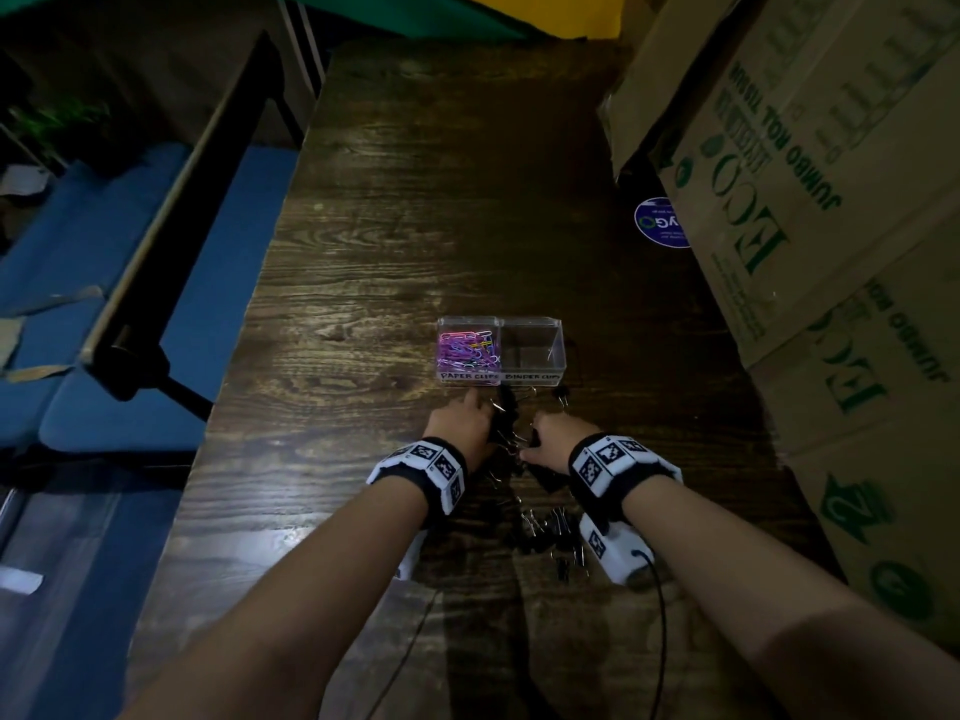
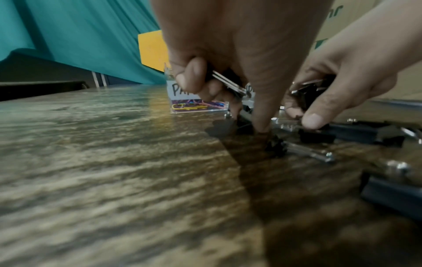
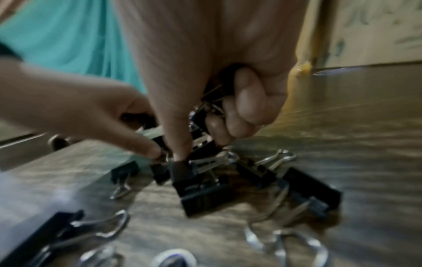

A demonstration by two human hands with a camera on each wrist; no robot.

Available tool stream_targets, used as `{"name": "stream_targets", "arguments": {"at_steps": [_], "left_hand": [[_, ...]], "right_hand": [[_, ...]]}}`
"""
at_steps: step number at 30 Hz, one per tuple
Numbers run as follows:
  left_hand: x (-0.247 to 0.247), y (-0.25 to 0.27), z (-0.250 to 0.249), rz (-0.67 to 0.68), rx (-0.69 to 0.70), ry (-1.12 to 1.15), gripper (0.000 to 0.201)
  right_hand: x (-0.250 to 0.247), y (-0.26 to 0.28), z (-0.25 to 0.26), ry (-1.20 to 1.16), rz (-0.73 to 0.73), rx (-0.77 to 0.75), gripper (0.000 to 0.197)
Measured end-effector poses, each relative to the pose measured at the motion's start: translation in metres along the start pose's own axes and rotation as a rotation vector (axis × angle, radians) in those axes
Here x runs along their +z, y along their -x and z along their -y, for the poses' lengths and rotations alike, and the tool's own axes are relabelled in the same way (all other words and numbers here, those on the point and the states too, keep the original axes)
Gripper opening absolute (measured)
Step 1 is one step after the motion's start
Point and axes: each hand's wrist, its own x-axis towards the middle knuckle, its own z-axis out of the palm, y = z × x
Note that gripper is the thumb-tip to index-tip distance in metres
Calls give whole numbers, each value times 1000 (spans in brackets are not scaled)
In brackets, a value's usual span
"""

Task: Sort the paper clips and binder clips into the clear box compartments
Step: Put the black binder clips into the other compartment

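A clear box (image 1: pixel 558 350) with two compartments stands mid-table; its left one, labelled for paper clips, holds colourful paper clips (image 1: pixel 467 348), and the right one looks nearly empty. Just in front of it both hands work in a heap of black binder clips (image 1: pixel 511 433). My left hand (image 1: pixel 465 423) grips several binder clips (image 2: pixel 228 83) in its curled fingers while its thumb presses down on one on the table. My right hand (image 1: pixel 556 436) also holds a bunch of binder clips (image 3: pixel 212 101) in curled fingers, thumb on a clip (image 3: pixel 182 171).
More binder clips (image 1: pixel 553 532) lie scattered nearer to me, under the right wrist. Stacked cardboard cartons (image 1: pixel 831 226) line the table's right side, with a blue round sticker (image 1: pixel 660 223) beside them. A blue bench (image 1: pixel 130 304) sits beyond the left table edge.
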Motion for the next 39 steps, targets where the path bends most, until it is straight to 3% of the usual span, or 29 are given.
{"name": "stream_targets", "arguments": {"at_steps": [3,10,14,19,22,27,29,34,39], "left_hand": [[-6,7,8,-21,17,-21,61],[-50,15,33,-71,63,-106,41],[-76,1,39,-39,106,2,32],[-102,-23,40,-57,104,121,34],[-114,-37,33,-14,68,140,53],[-119,-69,18,46,137,122,51],[-117,-79,7,68,187,86,50],[-102,-95,-18,51,321,-39,43],[-87,-88,-21,-12,342,-145,50]], "right_hand": [[-12,8,-3,-4,-40,-24,28],[-93,10,0,147,-289,-49,34],[-120,-10,20,415,-185,-4,37],[-115,-40,38,546,-119,-100,36],[-109,-52,36,432,-77,-139,35],[-116,-44,10,252,-143,-190,30],[-118,-34,-10,272,-189,-139,28],[-97,-18,-60,221,-111,51,27],[-54,-18,-67,67,-85,75,37]]}}
